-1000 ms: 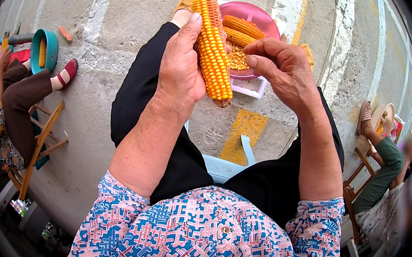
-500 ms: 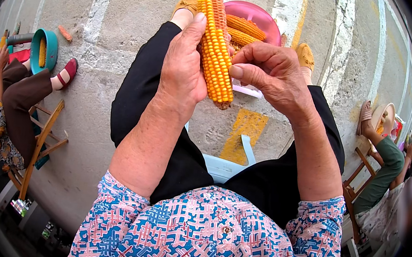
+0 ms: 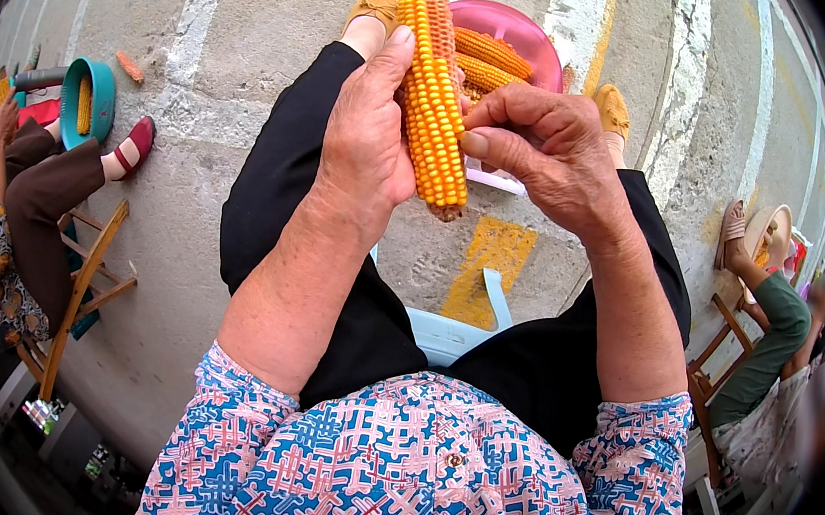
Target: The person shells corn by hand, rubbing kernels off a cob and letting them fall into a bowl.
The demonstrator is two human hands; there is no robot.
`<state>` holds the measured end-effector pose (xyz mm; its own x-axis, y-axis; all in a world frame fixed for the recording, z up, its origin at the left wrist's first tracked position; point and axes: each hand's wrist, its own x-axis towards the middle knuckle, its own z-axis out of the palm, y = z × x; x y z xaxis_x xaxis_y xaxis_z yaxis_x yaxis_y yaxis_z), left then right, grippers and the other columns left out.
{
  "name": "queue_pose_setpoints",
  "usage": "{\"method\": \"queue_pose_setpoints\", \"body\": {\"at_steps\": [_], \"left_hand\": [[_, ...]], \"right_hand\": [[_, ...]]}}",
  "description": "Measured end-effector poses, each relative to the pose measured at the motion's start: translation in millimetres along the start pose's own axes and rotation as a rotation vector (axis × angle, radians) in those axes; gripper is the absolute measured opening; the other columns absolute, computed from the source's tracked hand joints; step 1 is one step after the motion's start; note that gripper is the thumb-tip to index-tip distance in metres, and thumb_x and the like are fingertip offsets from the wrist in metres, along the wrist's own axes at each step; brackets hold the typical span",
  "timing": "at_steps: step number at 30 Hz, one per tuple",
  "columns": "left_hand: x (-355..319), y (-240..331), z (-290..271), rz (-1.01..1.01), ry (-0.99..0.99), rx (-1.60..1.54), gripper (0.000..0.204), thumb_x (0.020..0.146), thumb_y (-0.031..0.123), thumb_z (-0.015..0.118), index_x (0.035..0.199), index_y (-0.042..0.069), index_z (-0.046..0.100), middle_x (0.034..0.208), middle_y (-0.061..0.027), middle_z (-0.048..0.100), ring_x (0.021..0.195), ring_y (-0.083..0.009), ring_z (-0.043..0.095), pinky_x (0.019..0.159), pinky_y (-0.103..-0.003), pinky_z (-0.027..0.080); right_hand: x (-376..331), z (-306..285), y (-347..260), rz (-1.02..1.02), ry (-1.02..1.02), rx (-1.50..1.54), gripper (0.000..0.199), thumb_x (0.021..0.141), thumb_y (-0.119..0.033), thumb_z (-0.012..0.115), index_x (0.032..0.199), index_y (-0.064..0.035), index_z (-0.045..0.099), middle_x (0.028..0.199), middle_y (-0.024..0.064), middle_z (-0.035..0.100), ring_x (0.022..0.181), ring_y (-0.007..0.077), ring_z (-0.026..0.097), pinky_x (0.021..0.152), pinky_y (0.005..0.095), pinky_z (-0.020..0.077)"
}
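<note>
My left hand [image 3: 369, 142] grips a long orange corn cob [image 3: 433, 109] upright, its far side partly stripped of kernels. My right hand [image 3: 544, 151] presses against the cob's right side, with the thumb on the kernel rows. Just beyond the cob a pink basin [image 3: 527, 33] on the ground holds more cobs and loose kernels. My legs in black trousers [image 3: 279, 183] stretch toward it, with tan shoes at the basin's edges.
A person sits on a wooden chair [image 3: 77, 293] at the left, beside a teal basin [image 3: 92, 103] with a cob. Another seated person in green [image 3: 776, 336] is at the right. Concrete ground with white lines and a yellow patch [image 3: 492, 266] lies below. A light blue stool [image 3: 445, 331] shows between my legs.
My right hand has come in from the right and closed against the cob, thumb now pressing on the kernels. The left hand keeps holding the cob.
</note>
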<state>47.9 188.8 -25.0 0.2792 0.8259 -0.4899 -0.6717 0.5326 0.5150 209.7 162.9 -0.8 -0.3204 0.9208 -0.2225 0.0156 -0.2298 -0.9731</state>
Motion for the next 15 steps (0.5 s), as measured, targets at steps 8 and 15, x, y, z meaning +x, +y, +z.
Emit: {"method": "queue_pose_setpoints", "body": {"at_steps": [8, 15], "left_hand": [[-1.2, 0.4, 9.7, -0.034, 0.056, -0.015, 0.032, 0.097, 0.03, 0.042, 0.107, 0.0, 0.049, 0.08, -0.0096, 0.056, 0.07, -0.0153, 0.057, 0.067, -0.028, 0.051], [4.0, -2.5, -6.6, -0.066, -0.072, -0.089, 0.035, 0.097, 0.03, 0.042, 0.115, 0.0, 0.047, 0.092, -0.0141, 0.057, 0.084, -0.021, 0.059, 0.077, -0.033, 0.052]], "right_hand": [[0.6, -2.5, 0.7, -0.035, -0.021, -0.04, 0.012, 0.083, -0.009, 0.064, 0.086, 0.0025, 0.063, 0.072, 0.0013, 0.059, 0.066, 0.0064, 0.056, 0.061, 0.0213, 0.0485], [-0.5, 2.1, -0.8, -0.234, 0.075, -0.252, 0.007, 0.082, -0.003, 0.064, 0.084, 0.003, 0.062, 0.071, 0.0032, 0.058, 0.066, 0.0084, 0.057, 0.06, 0.0225, 0.0472]]}}
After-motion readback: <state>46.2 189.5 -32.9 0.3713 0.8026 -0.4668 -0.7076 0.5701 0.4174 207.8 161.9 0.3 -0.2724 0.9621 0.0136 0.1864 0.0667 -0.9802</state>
